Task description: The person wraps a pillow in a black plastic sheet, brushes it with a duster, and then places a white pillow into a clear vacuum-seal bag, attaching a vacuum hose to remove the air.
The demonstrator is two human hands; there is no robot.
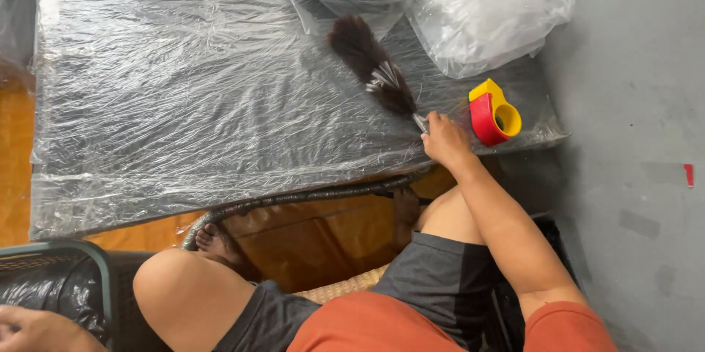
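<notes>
The right hand (443, 139) has its grip closed around the thin handle end of a dark brown feather duster (371, 66), right at the near edge of the low dark table wrapped in clear plastic film (183, 102). From the fingers the duster runs toward 11 o'clock, its fluffy head lying on the film near the far edge of the table. Just beside the hand, at 3 o'clock, a red and yellow tape dispenser (494, 112) sits on the table's right end, close to the near right corner, where the film hangs loose over the edge. At 12 to 1 o'clock from the hand, crumpled clear plastic bags (485, 7) cover the far right corner and spill past it. Everything to 9 and 10 o'clock of the hand is open film-covered tabletop, wide and bare to the left edge. Right of the table lies grey floor (631, 102); under its near edge an orange-brown floor (308, 234) shows, with the person's bare feet and knees there.

The left hand (29, 328) shows only in part at the bottom left corner, resting by a black plastic-covered seat with a grey-green frame (66, 278); how far its grip is open I cannot tell.
</notes>
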